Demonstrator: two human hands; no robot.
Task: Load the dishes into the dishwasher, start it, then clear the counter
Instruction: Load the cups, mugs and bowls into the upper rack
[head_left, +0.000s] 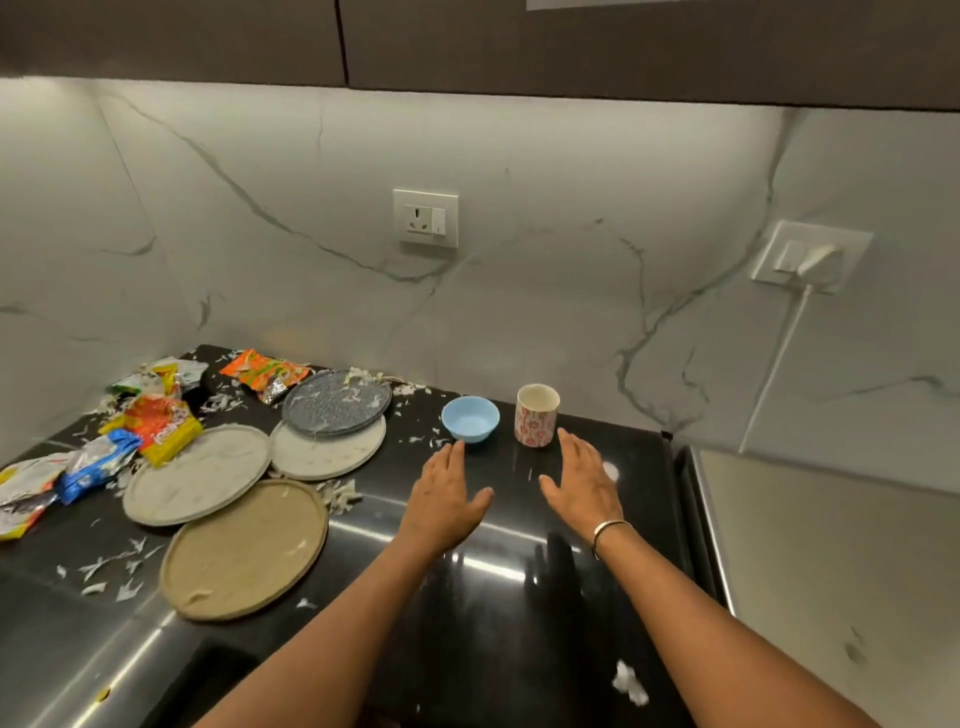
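Note:
A small light-blue bowl (470, 417) and a white cup with a red flower pattern (536, 415) stand near the back of the black counter (498, 597). To the left lie a dark blue speckled plate (336, 401) stacked on a pale plate (328, 453), a grey plate (197, 474) and a tan plate (244, 550). My left hand (445, 499) hovers flat with straight fingers just in front of the bowl, its fingertips close to the rim. My right hand (584, 480), a bangle on its wrist, stretches out open just in front of the cup. Neither hand holds anything.
Torn snack wrappers (156, 423) pile up at the left and back corner, with white paper shreds (111, 569) scattered over the counter. The marble wall carries a socket (426, 218) and a plugged-in charger (810, 255). The counter ends at the right edge (696, 509).

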